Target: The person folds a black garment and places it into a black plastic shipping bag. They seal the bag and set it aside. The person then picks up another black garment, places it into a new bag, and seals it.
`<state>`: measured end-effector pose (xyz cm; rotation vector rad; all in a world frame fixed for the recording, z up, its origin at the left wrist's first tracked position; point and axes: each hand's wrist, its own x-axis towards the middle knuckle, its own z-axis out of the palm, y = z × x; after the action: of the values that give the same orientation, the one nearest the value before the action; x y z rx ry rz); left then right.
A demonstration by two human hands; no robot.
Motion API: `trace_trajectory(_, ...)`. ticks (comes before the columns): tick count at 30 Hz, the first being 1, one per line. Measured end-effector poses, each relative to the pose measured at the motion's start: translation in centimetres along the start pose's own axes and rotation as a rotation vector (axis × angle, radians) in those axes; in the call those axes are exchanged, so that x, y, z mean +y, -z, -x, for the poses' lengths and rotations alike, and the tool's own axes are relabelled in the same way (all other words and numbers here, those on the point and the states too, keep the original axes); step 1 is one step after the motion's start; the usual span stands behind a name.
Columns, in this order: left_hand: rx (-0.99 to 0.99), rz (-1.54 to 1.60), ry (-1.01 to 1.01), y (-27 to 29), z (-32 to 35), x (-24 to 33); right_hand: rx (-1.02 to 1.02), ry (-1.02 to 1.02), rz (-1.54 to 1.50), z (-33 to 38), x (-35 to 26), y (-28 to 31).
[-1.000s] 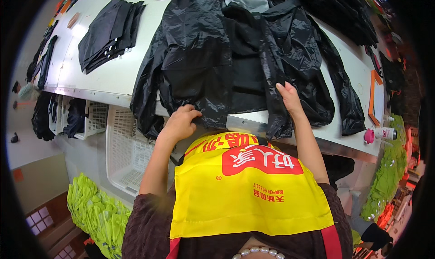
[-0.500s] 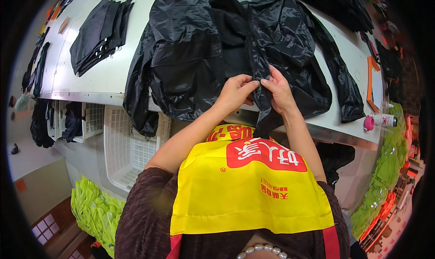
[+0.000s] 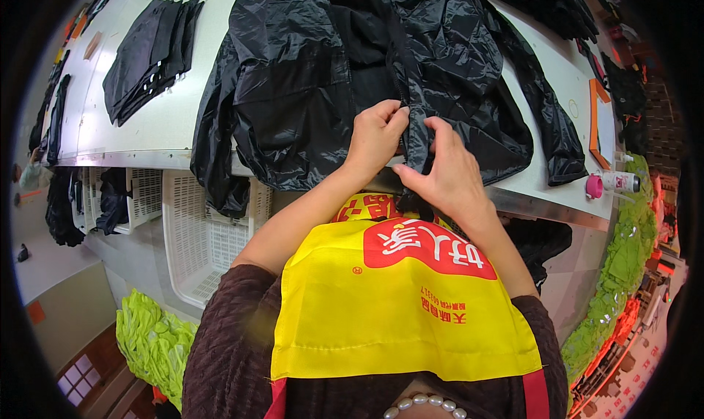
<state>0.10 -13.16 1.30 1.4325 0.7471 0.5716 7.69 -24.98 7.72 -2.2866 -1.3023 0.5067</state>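
Observation:
A glossy black jacket (image 3: 290, 89) lies spread on the white table, its front parted over a dark lining. My left hand (image 3: 372, 139) pinches the jacket's front edge by the zipper strip, thumb and fingers closed on the cloth. Just right of that strip is my right hand (image 3: 451, 171), its thumb stretched away from the fingers with a gap between them. Its thumb tip reaches the strip's lower part; whether it presses on the cloth I cannot tell. One jacket sleeve hangs over the table's near edge at the left.
On the white table (image 3: 147, 137) lies a stack of black cut pieces (image 3: 152, 56). White plastic baskets (image 3: 192, 236) stand below its edge. A bottle with a pink part (image 3: 620, 182) and an orange-edged board (image 3: 603, 126) are at the right. Lime-green fabric (image 3: 152, 346) sits low left.
My right hand has let go of the front edge, spread its fingers and moved slightly down. My left hand still grips the edge, a little higher and further left.

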Motion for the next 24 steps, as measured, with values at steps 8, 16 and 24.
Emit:
trace_trajectory(8, 0.044, 0.091, -0.037, -0.5, -2.0, -0.7, -0.126, -0.118, -0.737, 1.2, 5.0, -1.3)
trace_trajectory(16, -0.230, 0.575, 0.601, -1.2, 2.6, 1.5, 0.095, -0.076, -0.799, 1.4, 5.9, -1.7)
trace_trajectory(24, -0.214, 0.471, 0.554, -1.1, 2.9, 1.1, 0.357, 0.558, 0.168, 1.6, 2.8, 2.1)
